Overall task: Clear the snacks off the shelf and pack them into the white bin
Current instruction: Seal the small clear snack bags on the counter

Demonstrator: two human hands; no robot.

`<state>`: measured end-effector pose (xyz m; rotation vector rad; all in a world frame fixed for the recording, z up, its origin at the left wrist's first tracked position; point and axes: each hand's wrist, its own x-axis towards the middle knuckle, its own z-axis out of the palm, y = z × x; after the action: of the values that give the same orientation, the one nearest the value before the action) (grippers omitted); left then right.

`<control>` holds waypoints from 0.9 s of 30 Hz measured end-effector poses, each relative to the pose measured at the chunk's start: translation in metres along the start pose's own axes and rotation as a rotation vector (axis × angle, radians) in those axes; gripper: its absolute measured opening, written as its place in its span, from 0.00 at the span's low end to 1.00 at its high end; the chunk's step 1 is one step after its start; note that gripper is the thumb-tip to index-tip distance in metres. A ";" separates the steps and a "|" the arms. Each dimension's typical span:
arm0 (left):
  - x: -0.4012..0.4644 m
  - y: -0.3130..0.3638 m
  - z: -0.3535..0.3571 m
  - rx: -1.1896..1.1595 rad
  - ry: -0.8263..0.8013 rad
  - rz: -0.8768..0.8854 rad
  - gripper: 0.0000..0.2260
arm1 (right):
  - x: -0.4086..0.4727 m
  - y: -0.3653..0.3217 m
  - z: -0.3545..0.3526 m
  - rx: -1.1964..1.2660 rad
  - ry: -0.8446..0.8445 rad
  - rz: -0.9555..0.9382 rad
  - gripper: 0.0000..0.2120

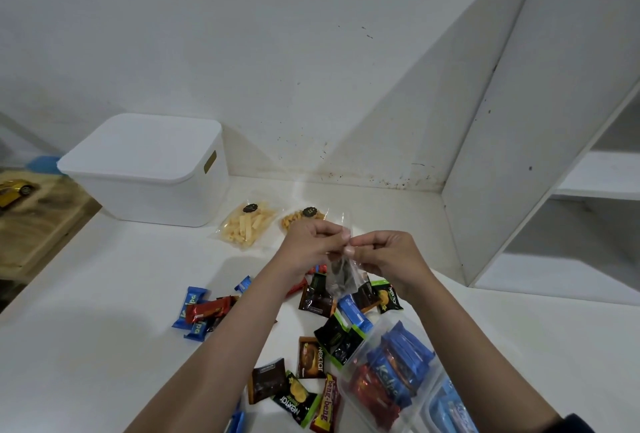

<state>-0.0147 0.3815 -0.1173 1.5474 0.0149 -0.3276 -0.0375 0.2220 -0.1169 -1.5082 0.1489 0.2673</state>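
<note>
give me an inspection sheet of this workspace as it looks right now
surface: white shelf top, marks along the back wall.
job's things: lidded white bin at back left; two clear snack bags before it; small wrapped snacks scattered; clear tubs of snacks front right.
clutter: yellow toy car on the wooden surface, left.
grippers: left hand and right hand each pinch a small clear bag.
cables: nothing seen.
surroundings: white shelving to the right.
</note>
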 end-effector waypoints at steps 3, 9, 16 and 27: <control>0.001 0.002 0.000 0.001 0.015 -0.029 0.04 | -0.002 -0.002 0.001 -0.067 -0.009 -0.016 0.05; 0.003 0.000 0.003 -0.019 0.119 -0.087 0.05 | -0.004 0.003 0.011 -0.273 0.079 -0.135 0.12; 0.001 0.000 0.005 -0.042 0.132 -0.109 0.08 | -0.003 0.004 0.013 -0.320 0.133 -0.150 0.17; 0.003 0.000 -0.001 -0.065 0.012 -0.071 0.07 | -0.006 -0.001 0.000 -0.054 0.075 -0.007 0.07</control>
<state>-0.0115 0.3814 -0.1183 1.4870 0.0894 -0.3701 -0.0434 0.2213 -0.1147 -1.5726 0.1974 0.2105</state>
